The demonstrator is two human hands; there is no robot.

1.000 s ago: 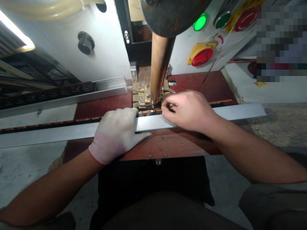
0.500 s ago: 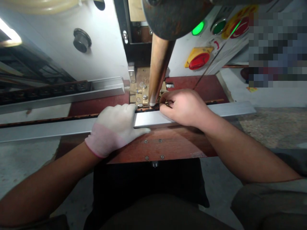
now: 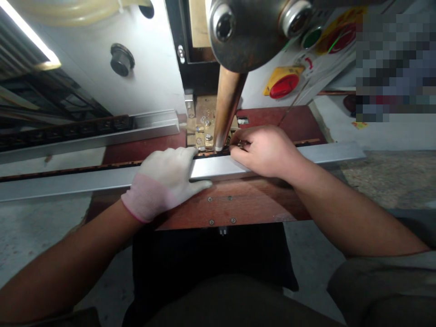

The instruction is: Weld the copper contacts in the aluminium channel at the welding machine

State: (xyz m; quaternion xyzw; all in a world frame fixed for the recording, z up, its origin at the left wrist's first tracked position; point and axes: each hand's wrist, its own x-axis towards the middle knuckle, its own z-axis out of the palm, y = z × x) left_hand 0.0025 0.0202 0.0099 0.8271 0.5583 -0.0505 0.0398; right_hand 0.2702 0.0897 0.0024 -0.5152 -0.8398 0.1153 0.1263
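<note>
A white machine panel (image 3: 153, 81) fills the view from 10 to 12 o'clock and carries a black knob (image 3: 121, 59). At 10 o'clock a strip light (image 3: 32, 35) glows bright. At 1 o'clock are a red button on a yellow base (image 3: 282, 84) and a green button (image 3: 311, 38). The reddish-brown tabletop (image 3: 259, 204) lies at centre. A stained grey concrete floor (image 3: 34, 236) spreads at 8 o'clock.

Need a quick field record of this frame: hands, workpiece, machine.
left hand: gloved, gripping bar, left of electrode
right hand: bare, fingers pinched at bar's far edge beside electrode tip; pinched item too small to tell
bar: long, grey, lies across red plate
electrode: copper rod, tip down by brass block
rest: red button on panel behind
</note>
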